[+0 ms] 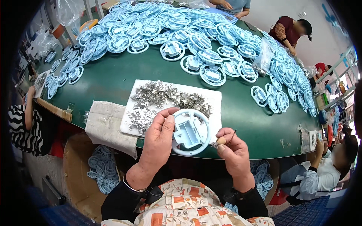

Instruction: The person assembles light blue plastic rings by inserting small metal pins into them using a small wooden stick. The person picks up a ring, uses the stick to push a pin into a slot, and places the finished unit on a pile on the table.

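Note:
My left hand [156, 139] is closed on the left rim of a light blue plastic steering wheel part [208, 132], holding it upright above the table's near edge. A rectangular battery-box-like recess sits in its middle. At its right rim, my right hand [236, 156] pinches a small shiny metal piece [215, 144] between thumb and fingertips. A thin dark rod [233, 136] sticks up from the same hand; its kind is unclear. One fingertip there wears a beige cover. Behind both hands lies a white foam board [213, 100] bearing heaps of small metal pieces [154, 94].
Many more blue wheel parts [171, 49] are piled across the green table [249, 132]. A pale cloth-covered pad [109, 122] lies left of the board. Below, a cardboard box [77, 165] holds more wheels. Other people work around the table, including one person [332, 160] at right.

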A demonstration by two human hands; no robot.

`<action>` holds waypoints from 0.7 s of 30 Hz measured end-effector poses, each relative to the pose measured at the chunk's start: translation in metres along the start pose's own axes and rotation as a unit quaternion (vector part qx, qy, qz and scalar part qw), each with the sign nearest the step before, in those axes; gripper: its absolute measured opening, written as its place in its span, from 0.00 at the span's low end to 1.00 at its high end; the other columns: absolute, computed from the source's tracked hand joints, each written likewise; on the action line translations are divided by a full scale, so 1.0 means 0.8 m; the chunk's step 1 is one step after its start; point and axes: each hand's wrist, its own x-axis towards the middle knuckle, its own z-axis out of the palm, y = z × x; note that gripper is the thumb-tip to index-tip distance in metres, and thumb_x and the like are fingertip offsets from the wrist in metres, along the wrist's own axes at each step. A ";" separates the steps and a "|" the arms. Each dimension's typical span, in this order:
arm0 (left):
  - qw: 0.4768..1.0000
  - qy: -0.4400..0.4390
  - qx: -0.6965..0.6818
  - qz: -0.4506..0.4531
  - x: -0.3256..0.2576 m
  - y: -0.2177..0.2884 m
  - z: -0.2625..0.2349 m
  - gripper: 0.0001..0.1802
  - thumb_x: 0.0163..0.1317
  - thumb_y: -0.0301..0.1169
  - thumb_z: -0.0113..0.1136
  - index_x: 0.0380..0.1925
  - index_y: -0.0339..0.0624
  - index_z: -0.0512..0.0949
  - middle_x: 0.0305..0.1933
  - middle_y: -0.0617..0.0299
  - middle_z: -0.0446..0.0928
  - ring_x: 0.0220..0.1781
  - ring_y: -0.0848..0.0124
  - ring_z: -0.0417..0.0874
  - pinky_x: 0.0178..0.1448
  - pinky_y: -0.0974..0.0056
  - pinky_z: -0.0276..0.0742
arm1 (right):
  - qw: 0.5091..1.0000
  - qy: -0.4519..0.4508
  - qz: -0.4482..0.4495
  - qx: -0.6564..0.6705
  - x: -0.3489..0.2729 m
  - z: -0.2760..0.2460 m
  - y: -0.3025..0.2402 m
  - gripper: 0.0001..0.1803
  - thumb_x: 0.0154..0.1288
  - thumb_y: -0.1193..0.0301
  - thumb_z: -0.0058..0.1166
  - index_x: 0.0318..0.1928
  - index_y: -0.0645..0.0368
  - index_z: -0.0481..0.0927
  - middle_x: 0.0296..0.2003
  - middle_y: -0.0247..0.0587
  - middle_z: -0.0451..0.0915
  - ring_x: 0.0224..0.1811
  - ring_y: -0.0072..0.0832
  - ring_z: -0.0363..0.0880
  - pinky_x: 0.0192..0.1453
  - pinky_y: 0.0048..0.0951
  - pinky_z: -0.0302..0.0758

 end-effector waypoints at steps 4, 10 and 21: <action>0.999 0.005 -0.041 0.003 0.005 -0.006 0.021 0.17 0.83 0.32 0.42 0.66 0.40 0.64 0.47 0.63 0.79 0.48 0.82 0.78 0.50 0.73 0.80 | 0.997 -0.003 0.054 0.062 -0.008 0.013 0.011 0.03 0.66 0.79 0.59 0.39 0.63 0.84 0.58 0.43 0.73 0.57 0.22 0.70 0.60 0.26 0.67; 0.999 -0.032 -0.018 -0.017 -0.010 -0.014 0.017 0.16 0.80 0.32 0.48 0.62 0.39 0.64 0.49 0.61 0.78 0.50 0.80 0.79 0.49 0.72 0.81 | 0.997 -0.042 0.058 0.013 -0.001 -0.006 0.007 0.03 0.69 0.77 0.59 0.38 0.64 0.83 0.46 0.32 0.75 0.43 0.16 0.71 0.49 0.21 0.69; 0.920 -0.327 0.132 -0.173 0.030 0.032 0.000 0.31 0.63 0.28 0.73 0.63 0.36 0.70 0.45 0.60 0.83 0.44 0.80 0.81 0.46 0.72 0.77 | 0.974 -0.158 0.065 -0.150 0.000 -0.031 -0.034 0.04 0.61 0.78 0.62 0.37 0.65 0.85 0.54 0.39 0.78 0.48 0.18 0.76 0.44 0.20 0.74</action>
